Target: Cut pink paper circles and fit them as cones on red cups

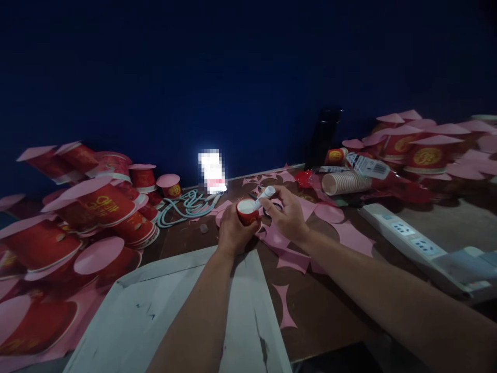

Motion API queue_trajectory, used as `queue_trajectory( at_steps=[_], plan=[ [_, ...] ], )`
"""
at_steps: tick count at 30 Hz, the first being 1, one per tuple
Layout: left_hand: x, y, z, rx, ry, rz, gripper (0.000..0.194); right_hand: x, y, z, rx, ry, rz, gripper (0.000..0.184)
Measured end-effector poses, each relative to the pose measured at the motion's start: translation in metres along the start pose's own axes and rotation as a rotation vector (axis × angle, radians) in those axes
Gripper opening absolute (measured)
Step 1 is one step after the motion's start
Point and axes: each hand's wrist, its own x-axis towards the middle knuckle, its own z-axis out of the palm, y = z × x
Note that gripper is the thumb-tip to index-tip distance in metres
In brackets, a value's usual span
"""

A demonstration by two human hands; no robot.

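Note:
My left hand (234, 230) wraps round a small red paper cup (247, 219), holding it with its white round end up. In my right hand (288, 213) is a white glue stick (267, 192), tilted so its lower end meets the cup's white end at the right side. Between the hands, a dark looped thing (267, 212), perhaps a scissors handle, is partly hidden. Pink paper offcuts (293, 259) with curved edges lie below and beside my right hand. A white board or flat box (166, 305) lies under my left forearm.
Red cups with pink paper discs (104, 204) are piled on the left; more such cups (427, 155) stand at the back right. Around them are a lit phone (213, 171), a pale blue cable (182, 210), a dark bottle (324, 137), nested paper cups (345, 184) and a power strip (411, 238).

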Motion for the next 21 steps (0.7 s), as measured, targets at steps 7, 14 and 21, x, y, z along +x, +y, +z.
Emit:
queue_trajectory(
  at_steps=[7,14,21],
  plan=[
    [0.0000,-0.0036,0.0012,0.000,-0.005,0.008,0.055,0.0026,0.0019,-0.0019,-0.051,0.017,-0.020,0.020],
    [0.0004,-0.0086,0.0040,-0.016,0.028,0.010,0.065,0.0041,0.0053,-0.0032,-0.049,0.031,-0.012,0.017],
    [0.0016,-0.0067,0.0031,0.073,0.062,0.003,0.064,0.0014,0.0027,-0.0019,0.053,0.030,0.013,0.019]
  ],
)
